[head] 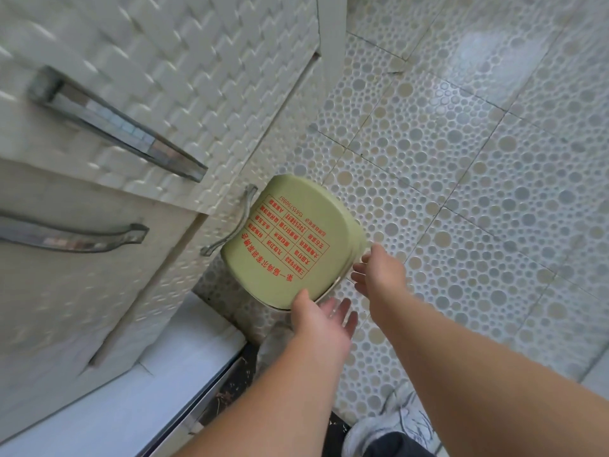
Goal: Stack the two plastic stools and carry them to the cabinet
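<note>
The green plastic stool [290, 242], its seat printed with red text, stands on the pebble-patterned floor right beside the white cabinet [138, 103]. A pale rim shows under its near edge, so a second stool may sit beneath it; I cannot tell for sure. My left hand [321, 319] is at the stool's near edge, fingers spread, thumb touching the seat rim. My right hand [379, 270] hovers at the stool's right side, fingers apart and holding nothing.
The cabinet has textured white doors with long metal handles [122, 127]; one curved handle [230, 225] lies close to the stool. A white ledge [158, 387] runs along the lower left. My white shoe [395, 423] is on the tiled floor [478, 192] at the bottom.
</note>
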Motion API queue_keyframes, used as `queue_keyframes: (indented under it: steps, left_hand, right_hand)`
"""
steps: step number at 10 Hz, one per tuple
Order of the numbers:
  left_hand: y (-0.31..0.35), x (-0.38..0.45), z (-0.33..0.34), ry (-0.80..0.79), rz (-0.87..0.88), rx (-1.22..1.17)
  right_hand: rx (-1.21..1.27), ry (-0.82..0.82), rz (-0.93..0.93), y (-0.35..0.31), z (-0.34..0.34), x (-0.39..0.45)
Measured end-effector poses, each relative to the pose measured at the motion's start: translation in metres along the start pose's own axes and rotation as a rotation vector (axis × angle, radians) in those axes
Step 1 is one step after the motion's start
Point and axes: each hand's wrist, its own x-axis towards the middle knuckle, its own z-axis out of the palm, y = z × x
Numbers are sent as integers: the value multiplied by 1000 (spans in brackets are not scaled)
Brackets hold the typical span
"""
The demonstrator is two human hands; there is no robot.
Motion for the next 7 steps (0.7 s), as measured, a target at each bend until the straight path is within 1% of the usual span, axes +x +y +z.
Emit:
queue_keyframes:
  steps: [1,2,3,4,5,7]
  left_hand:
    - [1,9,2,-33,-15,52]
    - [15,16,4,-52,1,93]
    - [43,26,5,-42,125,88]
    - [65,32,4,-26,183,109]
    - [61,25,-1,-34,184,171]
    - [46,-24,3,-26,199,193]
  right_hand:
    - [98,57,57,0,1,3]
    - [289,6,126,-2,20,4]
    - [318,-282,137,-12,48,-1]
    - [222,-370,107,-31,64,-7]
    - [185,-316,77,-47,58,-20]
    - [71,-283,24,-65,8,-70]
